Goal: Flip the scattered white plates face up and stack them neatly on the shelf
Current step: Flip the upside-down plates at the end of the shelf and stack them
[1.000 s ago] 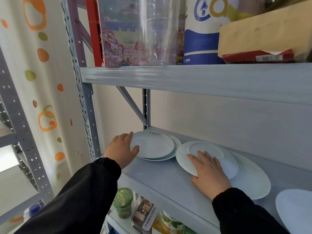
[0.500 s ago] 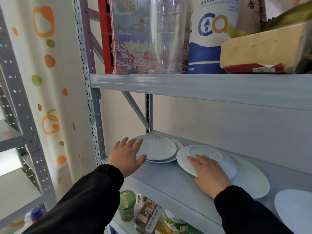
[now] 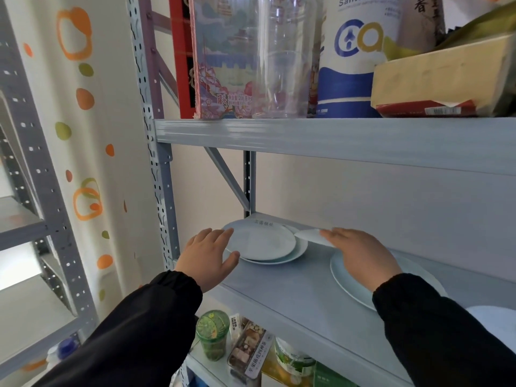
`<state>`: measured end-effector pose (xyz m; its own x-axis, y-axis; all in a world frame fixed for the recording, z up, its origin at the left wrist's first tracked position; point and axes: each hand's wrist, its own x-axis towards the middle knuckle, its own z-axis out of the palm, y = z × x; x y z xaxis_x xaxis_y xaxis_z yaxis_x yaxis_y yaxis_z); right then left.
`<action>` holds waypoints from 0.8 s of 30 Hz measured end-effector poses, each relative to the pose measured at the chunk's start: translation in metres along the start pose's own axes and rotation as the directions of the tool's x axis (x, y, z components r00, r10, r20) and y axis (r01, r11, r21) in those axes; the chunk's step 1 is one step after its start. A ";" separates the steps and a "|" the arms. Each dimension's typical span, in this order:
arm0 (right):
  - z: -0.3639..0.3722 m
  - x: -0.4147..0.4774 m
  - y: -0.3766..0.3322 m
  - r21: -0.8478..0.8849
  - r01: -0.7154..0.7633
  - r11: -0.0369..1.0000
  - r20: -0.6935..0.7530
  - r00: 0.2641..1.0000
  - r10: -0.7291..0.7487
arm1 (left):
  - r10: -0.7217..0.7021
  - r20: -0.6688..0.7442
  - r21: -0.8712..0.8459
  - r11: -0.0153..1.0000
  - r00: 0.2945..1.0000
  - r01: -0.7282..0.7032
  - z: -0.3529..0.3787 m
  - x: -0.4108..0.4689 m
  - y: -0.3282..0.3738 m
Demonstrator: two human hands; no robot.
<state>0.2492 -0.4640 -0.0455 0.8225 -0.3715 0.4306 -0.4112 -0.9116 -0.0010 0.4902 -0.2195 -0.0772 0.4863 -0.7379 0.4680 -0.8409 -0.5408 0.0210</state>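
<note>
A grey metal shelf (image 3: pixel 279 283) stands against a pale wall, with a spotted curtain (image 3: pixel 83 107) left of it. I count five white plates on this board. A stack of two (image 3: pixel 259 241) sits at the back left corner, its top plate face down. The left hand (image 3: pixel 208 258) is at the stack's left rim, fingers straight and spread. Just right of the stack, the right hand (image 3: pixel 363 252) holds a small plate (image 3: pixel 308 235) tilted off the board, fingers along its top and thumb hidden. A large plate (image 3: pixel 349 283) lies beneath that hand. Farther right lies a fifth plate (image 3: pixel 497 322), partly hidden by a sleeve. One clear jar (image 3: pixel 284 57) stands on the board above.
</note>
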 end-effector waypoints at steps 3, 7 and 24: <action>-0.014 0.010 0.004 0.100 -0.014 0.995 -0.081 0.996 0.022 | -0.004 -0.009 -0.028 1.000 1.000 0.004 -0.004 -0.002 0.001; -0.027 0.028 -0.001 0.177 0.002 0.984 -0.211 0.977 0.036 | -0.012 -0.024 -0.029 1.000 1.000 0.012 -0.007 -0.003 -0.001; 0.064 0.069 -0.052 0.899 -0.198 -0.390 0.415 0.669 0.616 | -0.037 -0.002 -0.042 0.998 0.999 0.037 -0.010 -0.012 0.000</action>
<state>0.3525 -0.4537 -0.0730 0.4600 -0.8837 -0.0867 0.3511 0.2707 -0.8964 0.4821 -0.2067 -0.0739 0.5167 -0.7163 0.4689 -0.8316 -0.5502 0.0758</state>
